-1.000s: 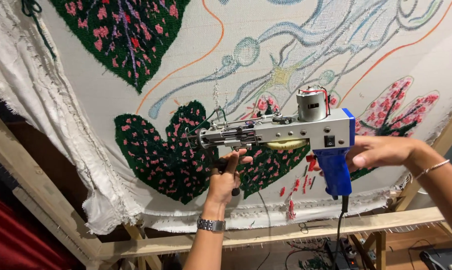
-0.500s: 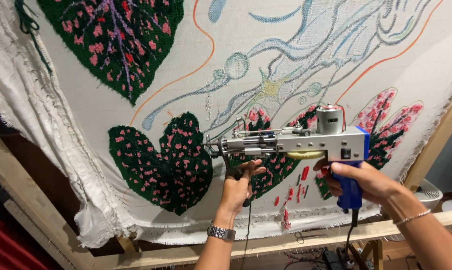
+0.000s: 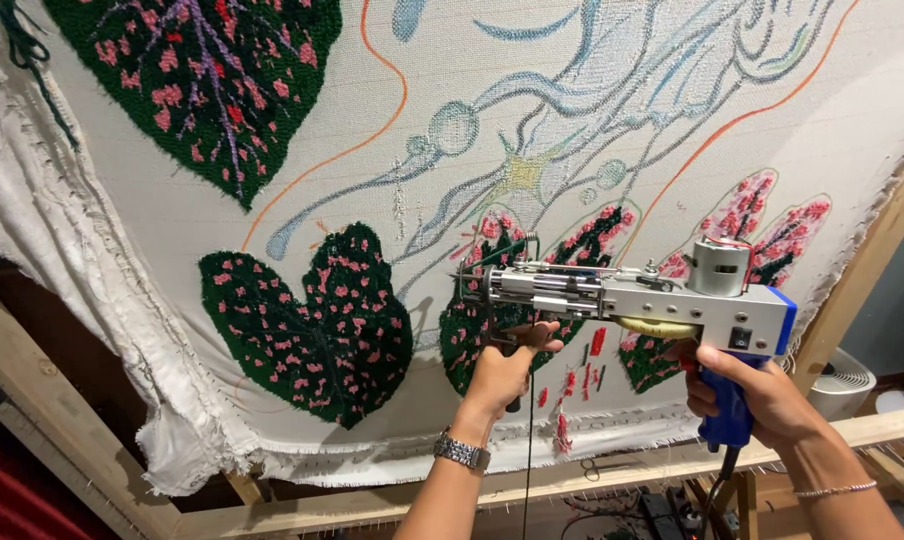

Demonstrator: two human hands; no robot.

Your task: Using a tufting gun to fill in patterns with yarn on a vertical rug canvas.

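A person works a grey-and-blue tufting gun [image 3: 632, 300] against a pale backing cloth [image 3: 852, 150] stretched on a wooden frame [image 3: 62, 420], the tool held level with its needle end pressed to the cloth near the lower edge, roughly midway along it. The right hand [image 3: 757, 395] is wrapped tight around the gun's blue rear grip, while the left hand [image 3: 502, 370], a metal watch [image 3: 462, 452] at its wrist, closes around the front handle beneath the barrel. Judging from the cloth, the piece is only partly filled: a large dark green leaf with pink flecks [image 3: 202, 80] sits finished at the upper left corner, and a second green and pink leaf [image 3: 317, 325] is fully tufted near the lower edge, left of the gun. The leaves behind and beside the tool look part done, with patches of green and pink pile and bare cloth showing between them, and a pink-outlined leaf pair [image 3: 772, 225] toward the right edge carries only scattered colour. Across the middle and top, the pale blue, yellow and orange line drawing [image 3: 532, 130] remains unfilled, so most of the cloth appears yet to be tufted. A power cord [image 3: 717, 480] drops from the grip toward the frame's lower rail.
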